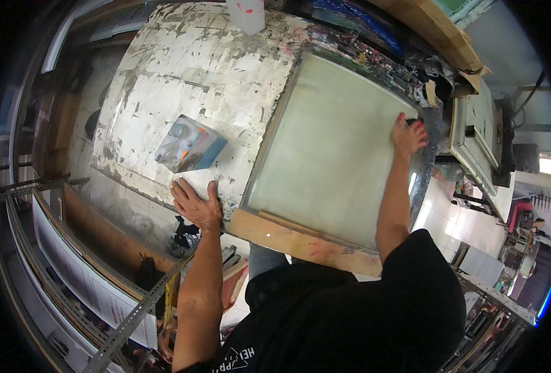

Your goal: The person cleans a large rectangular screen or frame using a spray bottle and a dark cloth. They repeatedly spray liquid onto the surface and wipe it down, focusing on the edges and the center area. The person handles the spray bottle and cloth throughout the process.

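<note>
My left hand (198,205) lies flat on the worn, paint-flecked white tabletop (176,81), fingers spread and nothing in it. Just beyond its fingertips stands a blue-grey boxy container (191,144) with a round cap and orange marks. To the right lies a large framed panel (331,149) with a pale grey-green, translucent surface, like a printing screen. My right hand (410,135) is at the panel's far right corner, its thumb and fingers apart. A small dark patch shows between thumb and fingers; what it is I cannot make out.
A wooden strip (300,241) runs along the panel's near edge. A whitish container (247,17) stands at the table's far edge. Paint-crusted clutter (375,59) lines the back right, beside a cardboard box (443,31). Metal racking with boards (95,273) stands at left.
</note>
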`<action>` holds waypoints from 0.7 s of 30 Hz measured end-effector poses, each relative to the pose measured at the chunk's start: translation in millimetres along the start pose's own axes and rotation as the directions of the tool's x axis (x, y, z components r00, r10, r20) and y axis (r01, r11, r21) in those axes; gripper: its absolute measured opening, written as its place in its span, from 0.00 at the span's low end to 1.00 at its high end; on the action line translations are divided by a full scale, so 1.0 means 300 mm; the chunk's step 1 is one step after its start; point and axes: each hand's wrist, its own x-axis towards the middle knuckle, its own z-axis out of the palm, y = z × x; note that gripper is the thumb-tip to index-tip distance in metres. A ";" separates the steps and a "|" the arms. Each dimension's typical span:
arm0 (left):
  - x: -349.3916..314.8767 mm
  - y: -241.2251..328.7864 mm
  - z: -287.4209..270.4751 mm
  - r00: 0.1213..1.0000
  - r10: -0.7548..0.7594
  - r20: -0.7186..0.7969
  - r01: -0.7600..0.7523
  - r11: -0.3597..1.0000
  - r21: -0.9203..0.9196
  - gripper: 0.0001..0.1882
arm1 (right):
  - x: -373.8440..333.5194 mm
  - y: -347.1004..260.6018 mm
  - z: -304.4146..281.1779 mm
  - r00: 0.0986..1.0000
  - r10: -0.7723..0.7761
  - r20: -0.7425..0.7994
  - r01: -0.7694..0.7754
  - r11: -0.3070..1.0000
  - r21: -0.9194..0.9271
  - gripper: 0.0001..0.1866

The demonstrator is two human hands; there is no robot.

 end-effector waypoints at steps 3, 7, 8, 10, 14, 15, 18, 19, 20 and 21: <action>0.019 0.029 -0.021 0.999 -0.003 0.032 0.004 1.000 -0.018 0.46 | -0.062 -0.369 0.033 0.969 -0.220 -0.113 0.234 0.963 0.134 0.47; 0.020 0.013 -0.012 1.000 0.008 0.010 -0.008 0.999 -0.033 0.45 | -0.211 -0.836 -0.064 0.817 -0.567 0.106 0.501 0.788 0.358 0.50; 0.020 0.011 -0.009 1.000 0.009 0.012 -0.009 0.999 -0.050 0.45 | -0.227 -0.885 -0.083 0.752 -0.640 0.160 0.575 0.754 0.318 0.49; 0.015 0.000 -0.013 1.000 -0.003 0.015 0.004 0.999 -0.050 0.45 | -0.222 -0.860 -0.110 0.674 -0.722 0.159 0.628 0.673 0.390 0.46; 0.013 0.006 -0.014 1.000 -0.014 0.013 0.014 1.000 -0.017 0.45 | -0.097 -0.526 -0.080 0.870 -0.464 0.169 0.428 0.879 0.210 0.39; 0.015 0.013 -0.014 1.000 -0.008 0.013 0.008 1.000 -0.014 0.45 | -0.054 -0.437 -0.059 0.909 -0.389 0.149 0.359 0.913 0.191 0.40; 0.020 0.026 -0.018 1.000 -0.011 0.019 0.011 1.000 -0.009 0.45 | -0.043 -0.459 -0.052 0.956 -0.246 0.158 0.235 0.968 0.087 0.44; 0.007 0.019 -0.020 1.000 -0.008 0.019 0.008 1.000 -0.006 0.46 | -0.062 -0.498 -0.051 0.960 -0.217 0.176 0.213 0.976 0.042 0.45; 0.010 0.013 -0.016 1.000 0.001 0.013 -0.001 1.000 -0.006 0.46 | -0.084 -0.531 -0.042 0.945 -0.295 0.142 0.287 0.955 0.078 0.46; 0.017 0.010 -0.012 1.000 0.010 0.006 -0.010 1.000 -0.006 0.46 | -0.114 -0.560 -0.033 0.923 -0.370 0.105 0.359 0.927 0.110 0.47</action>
